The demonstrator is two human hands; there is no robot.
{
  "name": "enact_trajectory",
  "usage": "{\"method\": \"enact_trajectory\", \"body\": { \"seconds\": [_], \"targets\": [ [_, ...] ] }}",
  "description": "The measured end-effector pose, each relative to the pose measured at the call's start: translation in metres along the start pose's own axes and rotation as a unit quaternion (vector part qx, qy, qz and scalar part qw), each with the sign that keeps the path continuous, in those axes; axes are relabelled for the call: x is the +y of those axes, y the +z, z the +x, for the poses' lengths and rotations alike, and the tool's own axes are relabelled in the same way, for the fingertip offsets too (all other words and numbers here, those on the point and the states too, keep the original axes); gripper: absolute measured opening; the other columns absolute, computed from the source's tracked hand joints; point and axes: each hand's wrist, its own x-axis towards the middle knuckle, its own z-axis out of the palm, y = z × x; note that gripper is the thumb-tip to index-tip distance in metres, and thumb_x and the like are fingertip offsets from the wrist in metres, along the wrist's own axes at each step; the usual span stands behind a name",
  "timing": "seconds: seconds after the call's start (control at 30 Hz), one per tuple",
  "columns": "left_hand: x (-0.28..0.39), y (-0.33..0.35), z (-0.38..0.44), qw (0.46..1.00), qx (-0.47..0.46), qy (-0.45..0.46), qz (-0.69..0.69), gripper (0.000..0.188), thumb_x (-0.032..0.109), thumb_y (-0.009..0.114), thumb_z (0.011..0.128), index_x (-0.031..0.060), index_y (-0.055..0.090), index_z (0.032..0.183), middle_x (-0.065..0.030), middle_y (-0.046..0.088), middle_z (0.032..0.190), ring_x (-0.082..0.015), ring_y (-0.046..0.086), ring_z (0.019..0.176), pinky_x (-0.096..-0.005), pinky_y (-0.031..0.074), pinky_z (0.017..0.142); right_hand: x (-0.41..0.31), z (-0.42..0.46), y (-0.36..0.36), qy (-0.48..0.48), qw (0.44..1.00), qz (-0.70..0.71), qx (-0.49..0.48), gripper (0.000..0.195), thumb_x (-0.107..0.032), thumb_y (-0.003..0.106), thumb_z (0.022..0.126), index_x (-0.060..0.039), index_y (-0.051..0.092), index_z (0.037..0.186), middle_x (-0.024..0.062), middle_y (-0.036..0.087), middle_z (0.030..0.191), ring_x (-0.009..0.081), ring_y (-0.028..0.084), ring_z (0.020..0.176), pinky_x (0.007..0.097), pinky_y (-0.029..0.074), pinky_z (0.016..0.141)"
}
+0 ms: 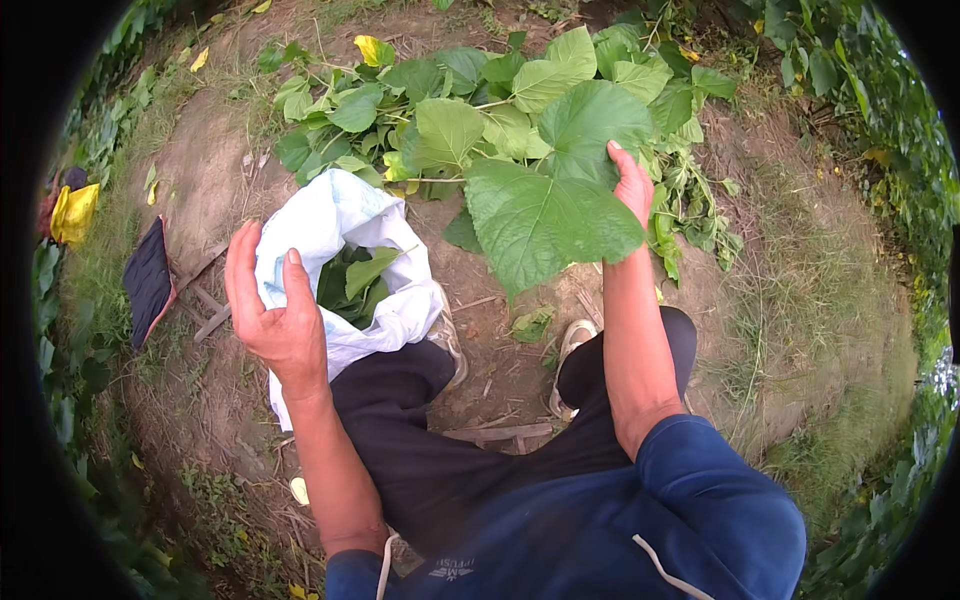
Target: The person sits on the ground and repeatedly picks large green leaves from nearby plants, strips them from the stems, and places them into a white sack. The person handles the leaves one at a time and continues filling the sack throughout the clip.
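Observation:
A white woven plastic sack stands by my knee at the left, its mouth gaping, with green leaves inside. Beside its left rim is my left hand, fingers apart and nothing in it. My right hand is at a leafy stem with large green leaves, over the near side of a heap of cut leafy branches. Broad leaves cover part of that hand's fingers, and whether they close on the stem cannot be made out.
Left of the sack lie a dark cloth pad and wooden slats. A yellow bag or cloth is farther left. Another piece of wood lies between my legs. Leafy plants edge the dirt ground.

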Motion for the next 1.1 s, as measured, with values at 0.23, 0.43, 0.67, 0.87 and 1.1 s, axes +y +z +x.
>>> {"method": "enact_trajectory", "body": {
  "seconds": [0.23, 0.43, 0.67, 0.87, 1.1],
  "targets": [
    [0.063, 0.033, -0.027, 0.962, -0.23, 0.072, -0.126, 0.048, 0.005, 0.072, 0.073, -0.0023, 0.06, 0.119, -0.0191, 0.059, 0.124, -0.0356, 0.057, 0.113, -0.0411, 0.046, 0.096, -0.098, -0.077, 0.025, -0.079, 0.991, -0.003, -0.112, 0.023, -0.016, 0.062, 0.091, -0.0032, 0.063, 0.109, 0.005, 0.065, 0.112, 0.0195, 0.063, 0.104, 0.0377, 0.052, 0.089],
    [0.115, 0.059, -0.04, 0.914, -0.259, 0.112, -0.292, 0.047, 0.013, 0.068, 0.085, -0.0011, 0.055, 0.129, -0.0171, 0.061, 0.126, -0.0307, 0.058, 0.118, -0.0384, 0.045, 0.101, -0.169, -0.153, 0.055, -0.082, 0.981, 0.066, -0.163, 0.024, -0.014, 0.06, 0.093, -0.0035, 0.061, 0.114, 0.0063, 0.066, 0.112, 0.019, 0.063, 0.104, 0.0384, 0.05, 0.095],
    [0.182, 0.034, -0.054, 0.704, -0.294, -0.074, -0.642, 0.035, 0.019, 0.059, 0.097, -0.007, 0.06, 0.12, -0.0146, 0.068, 0.106, -0.0203, 0.066, 0.098, -0.0333, 0.052, 0.088, -0.189, -0.174, 0.06, -0.094, 0.975, 0.034, -0.196, 0.024, -0.014, 0.062, 0.092, -0.0014, 0.059, 0.113, 0.0074, 0.066, 0.106, 0.0191, 0.065, 0.094, 0.0377, 0.054, 0.087],
    [0.194, 0.056, -0.036, 0.709, -0.307, -0.182, -0.609, 0.027, 0.018, 0.057, 0.099, -0.0034, 0.063, 0.114, -0.011, 0.069, 0.092, -0.0198, 0.07, 0.081, -0.0286, 0.056, 0.068, -0.189, -0.152, 0.035, -0.126, 0.977, 0.001, -0.171, 0.018, -0.012, 0.065, 0.09, -0.0031, 0.061, 0.106, 0.0047, 0.068, 0.098, 0.0129, 0.065, 0.086, 0.0297, 0.053, 0.078],
    [0.192, 0.113, -0.002, 0.786, -0.346, -0.177, -0.481, 0.021, 0.019, 0.064, 0.095, -0.0015, 0.069, 0.1, -0.0039, 0.065, 0.082, -0.0092, 0.06, 0.068, -0.023, 0.048, 0.058, -0.196, -0.078, -0.01, -0.395, 0.902, -0.173, 0.01, 0.036, -0.015, 0.07, 0.089, 0.0024, 0.058, 0.118, 0.0121, 0.065, 0.111, 0.0218, 0.064, 0.101, 0.0337, 0.053, 0.087]
  ]
}}
